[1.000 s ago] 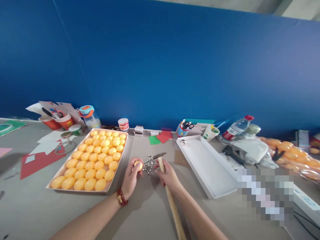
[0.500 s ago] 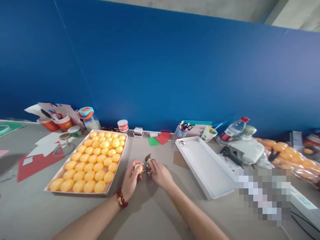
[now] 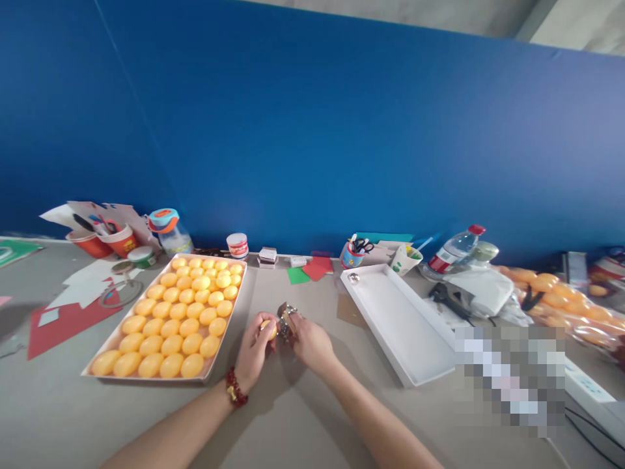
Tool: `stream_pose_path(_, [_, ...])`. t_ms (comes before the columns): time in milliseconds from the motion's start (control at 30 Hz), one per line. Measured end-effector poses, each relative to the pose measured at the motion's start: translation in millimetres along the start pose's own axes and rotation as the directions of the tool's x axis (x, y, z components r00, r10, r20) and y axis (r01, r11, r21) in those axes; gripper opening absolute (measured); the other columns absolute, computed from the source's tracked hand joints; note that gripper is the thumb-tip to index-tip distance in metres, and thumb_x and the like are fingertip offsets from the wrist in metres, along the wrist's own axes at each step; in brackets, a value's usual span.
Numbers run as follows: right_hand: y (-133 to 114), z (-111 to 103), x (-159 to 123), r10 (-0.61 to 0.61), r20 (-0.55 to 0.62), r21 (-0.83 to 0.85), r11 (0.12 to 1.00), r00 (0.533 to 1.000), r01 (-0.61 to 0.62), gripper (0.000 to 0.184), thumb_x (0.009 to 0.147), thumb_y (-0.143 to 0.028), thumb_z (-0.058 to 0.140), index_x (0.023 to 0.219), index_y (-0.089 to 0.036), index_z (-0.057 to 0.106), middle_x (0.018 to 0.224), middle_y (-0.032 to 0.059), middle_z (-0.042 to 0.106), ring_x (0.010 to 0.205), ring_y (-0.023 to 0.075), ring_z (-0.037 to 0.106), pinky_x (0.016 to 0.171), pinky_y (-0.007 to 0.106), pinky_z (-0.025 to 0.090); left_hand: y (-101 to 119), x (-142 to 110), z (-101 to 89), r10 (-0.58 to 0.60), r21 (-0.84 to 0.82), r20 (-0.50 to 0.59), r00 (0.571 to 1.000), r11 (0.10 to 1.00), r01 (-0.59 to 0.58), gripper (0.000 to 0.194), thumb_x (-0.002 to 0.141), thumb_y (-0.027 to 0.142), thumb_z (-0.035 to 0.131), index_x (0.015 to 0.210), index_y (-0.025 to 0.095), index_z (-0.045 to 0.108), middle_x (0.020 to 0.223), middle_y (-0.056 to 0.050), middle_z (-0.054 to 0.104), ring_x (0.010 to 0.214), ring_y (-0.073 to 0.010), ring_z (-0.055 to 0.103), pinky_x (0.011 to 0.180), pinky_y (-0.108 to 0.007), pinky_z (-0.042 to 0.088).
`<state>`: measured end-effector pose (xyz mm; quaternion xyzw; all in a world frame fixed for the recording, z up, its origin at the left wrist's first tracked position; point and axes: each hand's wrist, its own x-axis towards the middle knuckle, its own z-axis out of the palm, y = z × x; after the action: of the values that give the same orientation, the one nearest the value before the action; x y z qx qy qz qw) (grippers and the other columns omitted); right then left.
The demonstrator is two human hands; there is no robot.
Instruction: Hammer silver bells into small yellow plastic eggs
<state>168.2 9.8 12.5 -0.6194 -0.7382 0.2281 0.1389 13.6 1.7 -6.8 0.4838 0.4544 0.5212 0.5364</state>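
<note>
Between the fingers of my left hand (image 3: 251,355) is an orange ball (image 3: 269,329), like a table tennis ball. The fingers of my right hand (image 3: 312,343) close on a shiny silver, glittering piece (image 3: 286,317) with brown and tan parts; its exact kind cannot be made out. The silver piece is right beside the ball, and I cannot tell whether they touch. On the left, a shallow box (image 3: 209,372) is filled with rows of similar orange balls. A white tray (image 3: 405,332) lies to the right, with a small round silver thing (image 3: 354,278) in its far left corner.
Along the blue partition (image 3: 312,130) stand a drinking bottle (image 3: 168,231), a round tub (image 3: 237,246), a pen cup with scissors (image 3: 352,254) and a plastic bottle (image 3: 454,251). Far right are bagged orange balls (image 3: 561,296) and a power strip (image 3: 588,387). Coloured paper (image 3: 318,268) lies at the back.
The silver piece has turned in my right hand, and its brown part has swung left. My right fingers have shifted slightly. My left hand still holds the ball.
</note>
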Motion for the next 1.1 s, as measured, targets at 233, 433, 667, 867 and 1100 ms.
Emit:
stream_pose_path(233, [12.1,-11.5,5.8,0.02,-0.002,0.208,0.978,1.0,-0.019,0.027,0.079,-0.014,0.052,0.104,-0.02,0.057,0.09,0.0042,0.07,0.061,0.0162,0.063,0.055,0.024,0.042,1.5,0.1,-1.1,0.039,0.17,0.063,0.997,0.984,-0.049,0.03,0.088,0.047,0.054,0.079,0.019,0.056,0.057,0.006,0.05,0.053,-0.011,0.047,0.054,-0.02,0.038])
stream_pose_path(433, [13.0,-12.5,1.9,0.077,0.114,0.851,0.507,0.991,-0.137,0.035,0.074,-0.034,0.068,0.102,-0.019,0.052,0.068,-0.0072,0.06,0.03,0.0041,0.035,0.03,0.02,0.03,0.0,0.0,0.9,0.051,0.351,0.205,0.977,0.928,-0.122,0.024,0.088,0.042,0.056,0.082,0.019,0.057,0.06,0.005,0.05,0.052,-0.01,0.045,0.051,-0.019,0.035])
stream_pose_path(667, [5.9,-13.8,-8.8,0.074,0.14,0.945,0.286,0.987,-0.156,0.041,0.067,-0.035,0.078,0.097,-0.018,0.054,0.07,-0.0076,0.06,0.03,0.0013,0.037,0.028,0.017,0.03,-3.8,-1.7,0.7,0.126,0.36,0.245,0.961,0.909,-0.211,0.024,0.091,0.039,0.053,0.081,0.017,0.058,0.067,0.003,0.051,0.055,-0.0098,0.041,0.051,-0.02,0.033])
stream_pose_path(867, [7.7,-7.4,-13.0,0.089,0.144,0.957,0.243,0.986,-0.161,0.041,0.068,-0.035,0.078,0.096,-0.018,0.054,0.07,-0.0083,0.06,0.03,0.0009,0.035,0.026,0.016,0.031,-0.3,-3.7,1.8,0.211,0.391,0.271,0.939,0.868,-0.308,0.021,0.092,0.035,0.052,0.08,0.018,0.056,0.07,0.002,0.052,0.06,-0.0114,0.046,0.057,-0.021,0.037])
stream_pose_path(1100, [6.3,-4.8,-19.3,0.124,0.156,0.954,0.238,0.98,-0.182,0.046,0.066,-0.04,0.079,0.098,-0.019,0.054,0.064,-0.0087,0.059,0.029,0.0019,0.036,0.027,0.016,0.03,4.1,-4.3,2.1,0.349,0.347,0.316,0.882,0.823,-0.45,0.02,0.093,0.027,0.049,0.076,0.019,0.054,0.074,0.0,0.055,0.072,-0.0146,0.054,0.07,-0.025,0.044])
